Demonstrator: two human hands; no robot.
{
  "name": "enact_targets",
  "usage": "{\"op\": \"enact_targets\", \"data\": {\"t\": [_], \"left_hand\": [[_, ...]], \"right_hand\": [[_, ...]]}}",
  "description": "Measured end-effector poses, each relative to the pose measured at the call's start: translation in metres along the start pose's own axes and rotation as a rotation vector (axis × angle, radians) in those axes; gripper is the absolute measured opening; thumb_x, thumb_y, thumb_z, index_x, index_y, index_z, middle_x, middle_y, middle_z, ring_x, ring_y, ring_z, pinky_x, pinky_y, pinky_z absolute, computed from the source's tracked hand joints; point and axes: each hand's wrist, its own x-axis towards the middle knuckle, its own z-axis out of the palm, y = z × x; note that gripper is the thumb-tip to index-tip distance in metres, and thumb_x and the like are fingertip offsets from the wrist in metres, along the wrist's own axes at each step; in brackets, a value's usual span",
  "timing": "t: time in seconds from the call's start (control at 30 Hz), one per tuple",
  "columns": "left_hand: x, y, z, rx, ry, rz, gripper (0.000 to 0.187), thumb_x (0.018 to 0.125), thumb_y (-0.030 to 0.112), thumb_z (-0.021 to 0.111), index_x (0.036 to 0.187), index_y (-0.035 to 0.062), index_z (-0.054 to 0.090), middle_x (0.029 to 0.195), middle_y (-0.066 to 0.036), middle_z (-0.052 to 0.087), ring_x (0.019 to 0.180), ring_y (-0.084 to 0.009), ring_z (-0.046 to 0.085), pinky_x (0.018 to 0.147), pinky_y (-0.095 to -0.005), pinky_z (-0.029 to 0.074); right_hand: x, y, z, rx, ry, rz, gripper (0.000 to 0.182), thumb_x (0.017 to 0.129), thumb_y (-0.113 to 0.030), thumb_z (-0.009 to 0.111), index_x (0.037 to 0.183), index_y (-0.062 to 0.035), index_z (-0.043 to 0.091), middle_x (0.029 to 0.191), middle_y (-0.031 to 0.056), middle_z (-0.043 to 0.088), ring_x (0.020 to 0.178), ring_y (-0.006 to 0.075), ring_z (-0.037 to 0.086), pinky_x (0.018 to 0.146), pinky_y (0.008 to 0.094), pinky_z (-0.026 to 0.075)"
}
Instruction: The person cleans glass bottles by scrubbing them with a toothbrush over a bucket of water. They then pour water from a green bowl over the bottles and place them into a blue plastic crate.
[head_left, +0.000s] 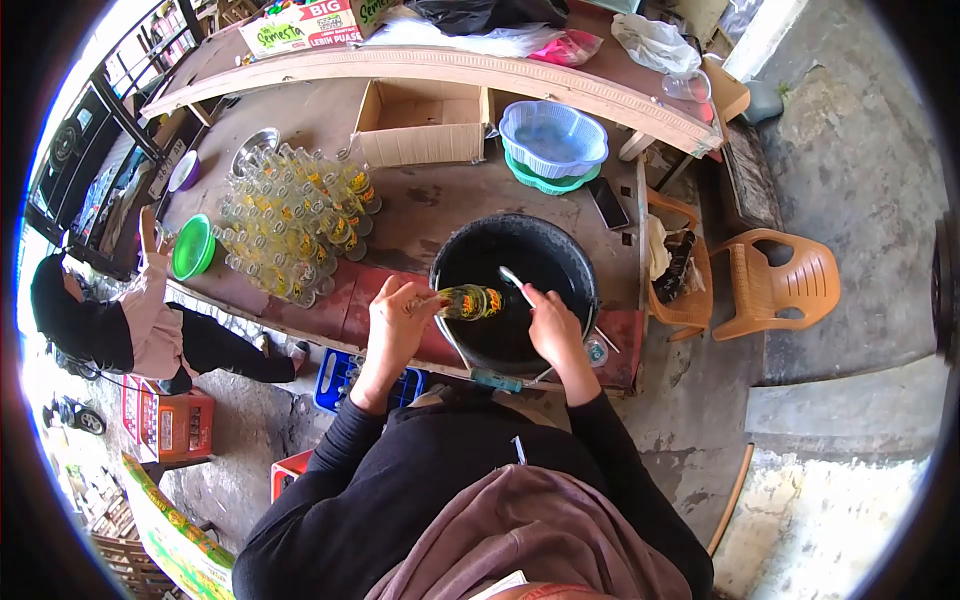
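My left hand (pixel 398 312) is closed around the neck of a glass bottle (pixel 470 302) with a yellow and red label. The bottle lies tilted sideways over a large black bucket (pixel 520 222). In my right hand (pixel 556 328) is a slim white brush-like tool (pixel 512 278); its head points up and left, over the bucket and apart from the bottle. Dark liquid seems to fill the bucket, though its depth is hidden. Many similar glass bottles (pixel 290 220) stand packed together on the table to the left.
An open cardboard box (pixel 425 145), a blue plastic basin (pixel 553 135) on a green one, and a phone (pixel 607 203) lie beyond the bucket. A green bowl (pixel 194 247) sits at the left edge. Another person (pixel 130 325) stands left; plastic chairs (pixel 785 280) stand right.
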Motion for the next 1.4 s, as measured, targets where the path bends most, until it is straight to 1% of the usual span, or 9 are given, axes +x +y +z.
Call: {"op": "enact_targets", "data": {"t": [0.17, 0.37, 0.47, 0.7, 0.9, 1.03, 1.23, 1.33, 1.4], "left_hand": [[-0.008, -0.001, 0.000, 0.130, -0.093, 0.134, 0.026, 0.075, 0.005, 0.081, 0.099, 0.0007, 0.070, 0.090, -0.013, 0.062, 0.081, -0.0273, 0.070, 0.070, -0.0344, 0.056], [-0.007, 0.005, 0.004, 0.104, -0.056, 0.115, 0.021, 0.078, 0.007, 0.079, 0.094, 0.0009, 0.066, 0.085, -0.015, 0.060, 0.073, -0.0298, 0.066, 0.064, -0.0380, 0.052], [-0.005, -0.001, -0.002, 0.207, -0.023, 0.126, 0.027, 0.085, 0.015, 0.076, 0.084, 0.0012, 0.053, 0.079, -0.020, 0.060, 0.072, -0.0401, 0.064, 0.057, -0.0452, 0.047], [-0.002, -0.003, -0.001, 0.283, 0.033, 0.049, 0.031, 0.088, 0.023, 0.073, 0.081, 0.0031, 0.050, 0.068, -0.020, 0.061, 0.063, -0.0405, 0.063, 0.056, -0.0452, 0.048], [0.005, -0.017, -0.001, 0.230, 0.105, 0.000, 0.032, 0.090, 0.027, 0.070, 0.081, 0.0021, 0.053, 0.067, -0.020, 0.064, 0.061, -0.0388, 0.065, 0.056, -0.0436, 0.048], [0.003, -0.024, -0.004, 0.200, 0.108, -0.051, 0.032, 0.091, 0.026, 0.069, 0.080, 0.0008, 0.053, 0.067, -0.020, 0.064, 0.060, -0.0368, 0.065, 0.056, -0.0422, 0.048], [-0.005, -0.016, -0.003, 0.123, 0.080, -0.067, 0.029, 0.091, 0.023, 0.069, 0.080, 0.0018, 0.052, 0.061, -0.017, 0.059, 0.055, -0.0322, 0.062, 0.054, -0.0404, 0.047], [-0.013, -0.021, -0.003, 0.079, 0.079, -0.007, 0.023, 0.091, 0.016, 0.067, 0.083, -0.0009, 0.055, 0.063, -0.013, 0.063, 0.048, -0.0173, 0.062, 0.046, -0.0321, 0.045], [-0.018, -0.003, -0.004, 0.039, 0.054, -0.043, 0.024, 0.090, 0.016, 0.069, 0.082, 0.0001, 0.053, 0.064, -0.015, 0.061, 0.052, -0.0249, 0.061, 0.051, -0.0361, 0.046]], "right_hand": [[-0.047, -0.051, -0.020, 0.266, 0.051, -0.275, 0.045, 0.092, -0.002, 0.058, 0.135, -0.0145, 0.058, 0.102, 0.0149, 0.061, 0.085, 0.0377, 0.066, 0.075, 0.0458, 0.054], [-0.030, -0.016, -0.016, -0.111, -0.051, 0.011, 0.044, 0.092, -0.002, 0.058, 0.134, -0.0155, 0.060, 0.100, 0.0150, 0.062, 0.084, 0.0372, 0.066, 0.072, 0.0459, 0.053], [-0.057, -0.056, -0.030, 0.306, 0.116, -0.264, 0.043, 0.093, 0.000, 0.057, 0.134, -0.0135, 0.059, 0.102, 0.0159, 0.061, 0.085, 0.0383, 0.065, 0.074, 0.0463, 0.052], [-0.028, -0.018, 0.004, 0.127, 0.098, -0.014, 0.043, 0.094, -0.001, 0.056, 0.136, -0.0145, 0.057, 0.099, 0.0159, 0.063, 0.087, 0.0387, 0.065, 0.074, 0.0476, 0.053], [-0.064, -0.072, -0.013, 0.317, 0.171, -0.341, 0.049, 0.093, -0.002, 0.055, 0.140, -0.0175, 0.054, 0.095, 0.0146, 0.058, 0.074, 0.0361, 0.066, 0.064, 0.0462, 0.055], [-0.028, -0.022, 0.004, 0.048, 0.149, -0.036, 0.047, 0.094, -0.004, 0.052, 0.140, -0.0137, 0.052, 0.097, 0.0167, 0.059, 0.074, 0.0388, 0.066, 0.066, 0.0495, 0.055], [-0.066, -0.072, -0.018, 0.348, 0.162, -0.372, 0.044, 0.094, -0.004, 0.053, 0.137, -0.0162, 0.056, 0.094, 0.0152, 0.057, 0.072, 0.0369, 0.066, 0.063, 0.0475, 0.053], [-0.048, -0.044, -0.006, 0.183, 0.183, -0.206, 0.043, 0.095, -0.005, 0.052, 0.137, -0.0141, 0.056, 0.093, 0.0159, 0.058, 0.073, 0.0386, 0.066, 0.063, 0.0481, 0.054], [-0.029, -0.012, -0.002, 0.081, 0.107, -0.049, 0.042, 0.094, -0.005, 0.055, 0.134, -0.0150, 0.058, 0.095, 0.0158, 0.061, 0.079, 0.0391, 0.066, 0.068, 0.0482, 0.054]]}}
